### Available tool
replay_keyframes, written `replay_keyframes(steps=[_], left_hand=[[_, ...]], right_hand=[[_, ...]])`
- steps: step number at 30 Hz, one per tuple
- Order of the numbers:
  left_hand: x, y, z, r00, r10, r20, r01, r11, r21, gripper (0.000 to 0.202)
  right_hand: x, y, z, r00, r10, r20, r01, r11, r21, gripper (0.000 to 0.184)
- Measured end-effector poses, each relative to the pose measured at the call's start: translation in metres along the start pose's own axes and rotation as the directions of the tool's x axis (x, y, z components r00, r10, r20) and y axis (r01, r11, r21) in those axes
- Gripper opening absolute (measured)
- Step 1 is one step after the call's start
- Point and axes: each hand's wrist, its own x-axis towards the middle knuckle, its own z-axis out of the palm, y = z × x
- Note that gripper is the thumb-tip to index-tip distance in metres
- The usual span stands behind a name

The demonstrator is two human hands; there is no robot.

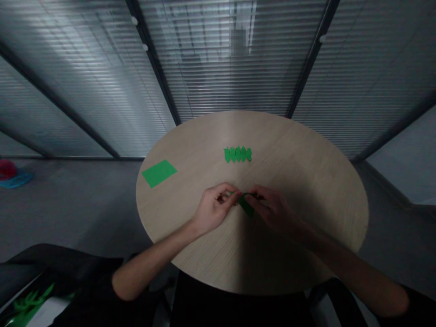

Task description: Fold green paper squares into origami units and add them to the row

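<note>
Between my two hands, above the near middle of the round table (204, 254), is a small piece of green paper (247, 207). My left hand (217, 204) pinches its left side between thumb and fingers. On the other side, my right hand (269, 204) grips the same paper, fingers closed. One part of the paper hangs down between the hands, and the fingers hide the rest. Farther back lies a row of several small green folded paper pieces (237, 155), side by side. To the left, a flat green paper sheet (159, 173) rests near the table's edge.
Glass panels with blinds (235, 81) stand right behind the table. At lower left a dark bag or chair (61, 254) holds green items (32, 302) and something white. Red and blue things (13, 175) lie on the floor at far left.
</note>
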Motion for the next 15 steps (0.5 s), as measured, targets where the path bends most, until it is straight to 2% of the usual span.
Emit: replay_keyframes(steps=[3,8,15], left_hand=[[0.0000,0.0009,0.0011,1.000,0.003,-0.013,-0.003,1.000,-0.012,0.024],[0.0000,0.0025,0.0006,1.000,0.021,-0.013,-0.021,1.000,0.000,0.024],[0.0010,0.0004,-0.0028,0.998,0.056,0.019,-0.056,0.998,-0.004,0.021]], right_hand=[[0.0005,0.0000,-0.0002,1.000,0.017,-0.009,-0.016,0.998,0.055,0.024],[0.0003,0.0007,-0.0017,0.998,-0.049,-0.039,0.050,0.998,0.038,0.024],[0.0004,0.0015,-0.0025,0.999,-0.034,-0.021,0.035,0.998,0.050,0.027]])
